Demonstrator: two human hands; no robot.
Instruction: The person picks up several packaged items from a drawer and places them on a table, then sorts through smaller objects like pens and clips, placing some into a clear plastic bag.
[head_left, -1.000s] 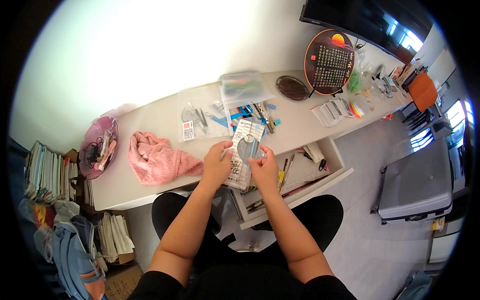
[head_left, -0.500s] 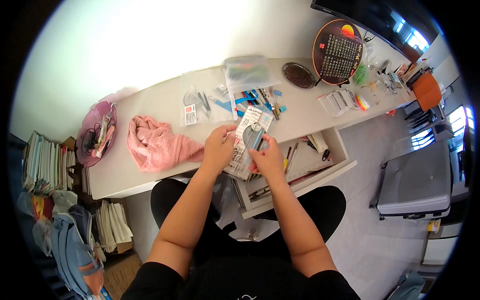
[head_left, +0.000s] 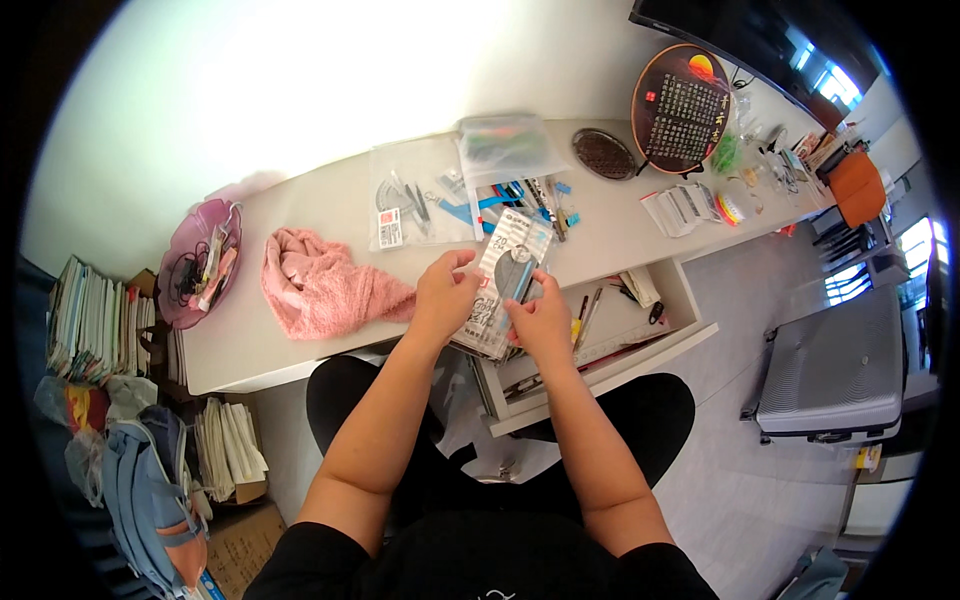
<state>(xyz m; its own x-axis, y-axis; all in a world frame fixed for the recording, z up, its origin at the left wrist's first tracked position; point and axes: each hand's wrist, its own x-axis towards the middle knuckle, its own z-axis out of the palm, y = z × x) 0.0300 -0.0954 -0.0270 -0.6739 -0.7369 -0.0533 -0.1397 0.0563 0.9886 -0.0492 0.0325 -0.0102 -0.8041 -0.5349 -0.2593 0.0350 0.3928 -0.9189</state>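
Observation:
A flat clear packet (head_left: 489, 318) with a black-and-white printed card and a dark rounded cutout is tilted above the desk's front edge and the open drawer (head_left: 620, 318). Along its left edge my left hand (head_left: 443, 300) is curled, index finger raised, the other fingers partly hidden. My right hand (head_left: 543, 325) pinches the packet's right side, thumb on top. Near those fingertips shows a narrow light-blue strip (head_left: 523, 280); whether it lies inside the packet I cannot tell. Beyond the packet are a clear pouch with set squares (head_left: 420, 200) and several pens (head_left: 540, 195) with blue tools.
On the desk a pink towel (head_left: 330, 290) lies left, beside a purple bowl (head_left: 190, 310) of cables. A frosted zip pouch (head_left: 512, 140), an oval dark tray (head_left: 604, 154) and a round plaque (head_left: 682, 110) stand behind. A grey suitcase (head_left: 830, 370) is on the floor right.
The whole view has shifted slightly. Both hands stay at the packet's sides, with the left fingers a little more spread and raised.

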